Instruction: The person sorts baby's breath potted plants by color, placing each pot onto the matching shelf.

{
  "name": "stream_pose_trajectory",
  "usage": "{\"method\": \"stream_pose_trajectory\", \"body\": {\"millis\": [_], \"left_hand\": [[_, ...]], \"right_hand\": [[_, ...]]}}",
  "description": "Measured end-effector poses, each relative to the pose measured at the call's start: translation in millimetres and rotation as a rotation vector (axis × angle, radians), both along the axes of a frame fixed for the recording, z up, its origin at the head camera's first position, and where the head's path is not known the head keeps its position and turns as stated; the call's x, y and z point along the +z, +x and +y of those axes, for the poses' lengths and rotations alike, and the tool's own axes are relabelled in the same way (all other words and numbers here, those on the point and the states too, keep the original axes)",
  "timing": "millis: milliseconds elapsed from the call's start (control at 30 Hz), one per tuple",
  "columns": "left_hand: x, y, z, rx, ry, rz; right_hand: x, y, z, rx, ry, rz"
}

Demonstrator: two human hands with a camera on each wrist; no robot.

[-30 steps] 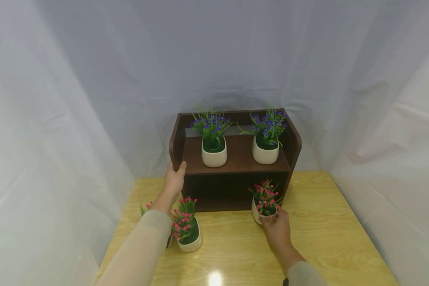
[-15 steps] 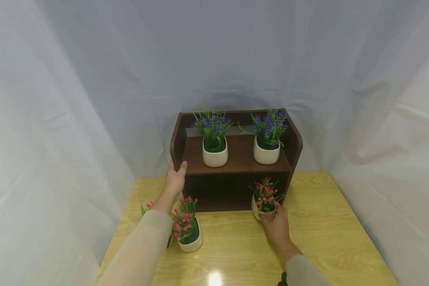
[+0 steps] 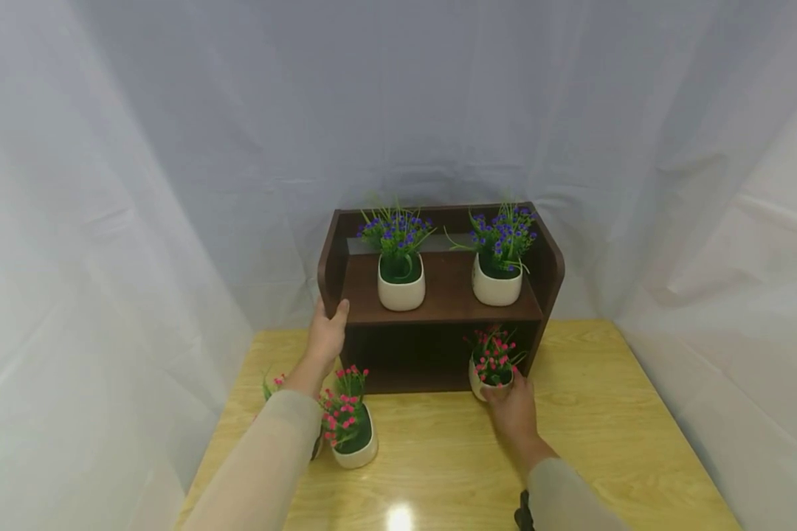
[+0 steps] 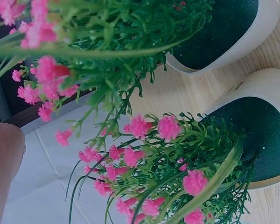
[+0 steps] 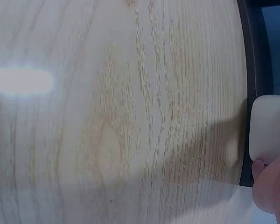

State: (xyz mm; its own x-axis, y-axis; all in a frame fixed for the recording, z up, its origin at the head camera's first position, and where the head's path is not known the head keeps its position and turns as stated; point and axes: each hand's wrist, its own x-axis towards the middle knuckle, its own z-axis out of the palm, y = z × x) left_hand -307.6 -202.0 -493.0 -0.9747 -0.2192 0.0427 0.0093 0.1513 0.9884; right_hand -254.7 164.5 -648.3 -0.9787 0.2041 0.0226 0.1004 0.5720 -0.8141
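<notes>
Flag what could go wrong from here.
The right hand holds a pot at the lower opening; its flowers might catch on the upper board. Its base could snag on the bottom board. The left sleeve runs close to the table pots, so drawing back might tip one.

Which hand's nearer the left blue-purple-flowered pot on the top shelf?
Left. The left hand grips the brown shelf unit just lower left of that blue-purple-flowered pot; the right hand is farther off, lower right, holding a pink-flowered pot.
</notes>
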Motion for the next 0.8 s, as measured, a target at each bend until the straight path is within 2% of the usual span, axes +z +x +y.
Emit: {"method": "stream_pose_trajectory", "body": {"millis": [267,567,800], "left_hand": [[0.3,-0.4,0,-0.004,0.012,0.012],[-0.4,-0.2,1,0.001,0.012,0.005],[-1.0,0.7,-1,-0.02,0.016,0.004]], "right_hand": [[-0.6,-13.3,-1,-0.015,-0.004,0.013],[-2.4,-18.5,-4,-0.005,0.019,-0.003],[-2.8,-25.3,-5,-0.001,0.046,0.041]]}}
